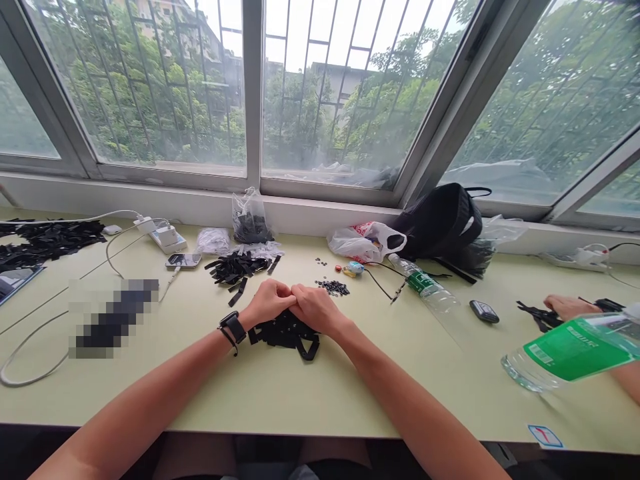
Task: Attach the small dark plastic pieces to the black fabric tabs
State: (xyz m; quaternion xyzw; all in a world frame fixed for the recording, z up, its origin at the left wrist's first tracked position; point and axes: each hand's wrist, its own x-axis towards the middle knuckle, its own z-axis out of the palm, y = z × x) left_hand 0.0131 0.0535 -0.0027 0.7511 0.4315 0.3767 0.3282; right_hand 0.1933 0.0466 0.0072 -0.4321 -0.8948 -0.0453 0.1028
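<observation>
My left hand (271,301) and my right hand (316,307) meet at the fingertips above the table, both with fingers closed in a pinch. Whatever lies between the fingers is hidden or too small to name. Right under them is a pile of black strips (285,331), some dotted with small shiny round pieces and one bent into a loop (309,348). Beyond my right hand lies a heap of small black ring-like parts (334,288), with a few more scattered behind. Farther left, loose black strips (237,268) form another pile.
A clear bag (251,217), a phone (183,261) and a power strip (170,240) stand back left. At right are a lying bottle (433,290), a black case (484,311), a large green-labelled bottle (570,350) and another person's hand (570,307). A black backpack (437,220) leans by the window.
</observation>
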